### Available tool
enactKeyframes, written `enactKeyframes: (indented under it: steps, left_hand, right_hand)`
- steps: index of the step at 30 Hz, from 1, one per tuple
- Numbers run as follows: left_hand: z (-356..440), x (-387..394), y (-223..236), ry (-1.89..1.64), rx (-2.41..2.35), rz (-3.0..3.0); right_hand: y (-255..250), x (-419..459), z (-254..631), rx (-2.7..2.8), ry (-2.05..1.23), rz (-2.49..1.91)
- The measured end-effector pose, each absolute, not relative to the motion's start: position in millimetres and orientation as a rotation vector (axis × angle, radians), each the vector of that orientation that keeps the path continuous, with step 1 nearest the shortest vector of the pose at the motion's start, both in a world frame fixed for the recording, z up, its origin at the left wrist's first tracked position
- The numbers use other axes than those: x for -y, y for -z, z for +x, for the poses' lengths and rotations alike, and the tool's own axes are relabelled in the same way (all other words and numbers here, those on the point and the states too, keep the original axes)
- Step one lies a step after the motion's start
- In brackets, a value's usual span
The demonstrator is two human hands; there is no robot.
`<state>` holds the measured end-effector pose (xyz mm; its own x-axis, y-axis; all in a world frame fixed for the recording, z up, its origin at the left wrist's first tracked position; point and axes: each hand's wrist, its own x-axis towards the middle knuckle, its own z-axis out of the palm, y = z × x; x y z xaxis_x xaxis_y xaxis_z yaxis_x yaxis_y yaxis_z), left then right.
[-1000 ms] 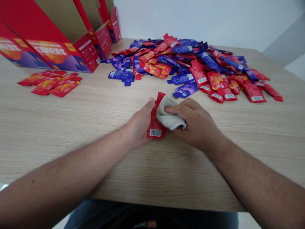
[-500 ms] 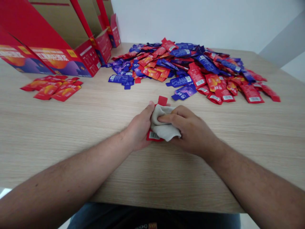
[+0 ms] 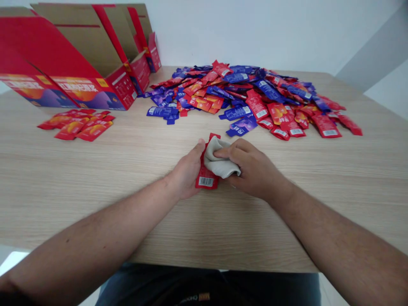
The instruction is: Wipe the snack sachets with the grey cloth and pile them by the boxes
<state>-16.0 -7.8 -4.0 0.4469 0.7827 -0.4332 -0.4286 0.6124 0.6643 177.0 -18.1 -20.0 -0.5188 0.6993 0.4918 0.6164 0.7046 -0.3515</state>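
Note:
My left hand (image 3: 188, 170) grips a red foil sachet (image 3: 205, 182) at the middle of the table, its barcode end showing below the hand. My right hand (image 3: 251, 168) presses a folded off-white cloth (image 3: 219, 160) against the upper part of that sachet. The cloth hides most of the sachet's face, and the fingers of both hands cover its edges. The hands sit close together, with the sachet and cloth between them.
A large heap of red and purple sachets (image 3: 245, 95) lies on the wooden table (image 3: 95, 178) beyond my hands. A small group of red sachets (image 3: 76, 125) lies at the left, in front of several red cardboard display boxes (image 3: 92, 91).
The cloth has slid up the sachet, uncovering the barcode end again. The view has tilted slightly upward, so the heap and boxes sit lower in the picture.

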Motion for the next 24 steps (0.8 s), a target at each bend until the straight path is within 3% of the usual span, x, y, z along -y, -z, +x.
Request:
enactKeyframes:
  steps: [24]
  left_hand:
    - [-17.9, 6.4, 10.4, -0.781, -0.769, 0.527]
  right_hand:
    - [20.4, 17.4, 177.3, 2.25, -0.143, -1.07]
